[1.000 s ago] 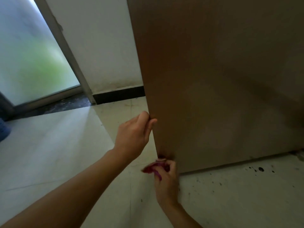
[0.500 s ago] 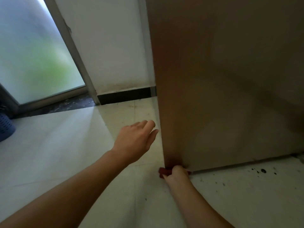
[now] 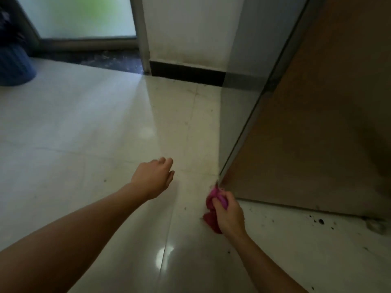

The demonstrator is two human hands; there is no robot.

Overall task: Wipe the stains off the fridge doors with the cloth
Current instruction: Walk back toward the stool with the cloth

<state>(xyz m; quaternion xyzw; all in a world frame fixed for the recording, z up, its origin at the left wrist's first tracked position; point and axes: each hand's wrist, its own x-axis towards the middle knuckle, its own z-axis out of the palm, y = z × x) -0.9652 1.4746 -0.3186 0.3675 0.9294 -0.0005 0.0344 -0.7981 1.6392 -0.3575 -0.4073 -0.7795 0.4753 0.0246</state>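
Observation:
The brown fridge door (image 3: 306, 132) fills the right side of the head view, its lower left corner just above the floor. My right hand (image 3: 229, 214) is shut on a bunched pink cloth (image 3: 211, 220) and holds it right at that bottom corner. Part of the cloth hangs below my fist onto the tiles. My left hand (image 3: 154, 178) hovers over the floor to the left of the door, fingers loosely apart, holding nothing and touching nothing.
The grey side of the fridge (image 3: 243, 85) runs back to a white wall with a black skirting (image 3: 186, 74). A frosted glass door (image 3: 80, 17) is at the top left, a blue bin (image 3: 14, 66) at the far left. Dark specks (image 3: 320, 221) mark the tiles below the door.
My left hand has let go of the door's edge and dropped away to the left. The door edge has shifted right in view. My right hand stays with the cloth at the bottom corner.

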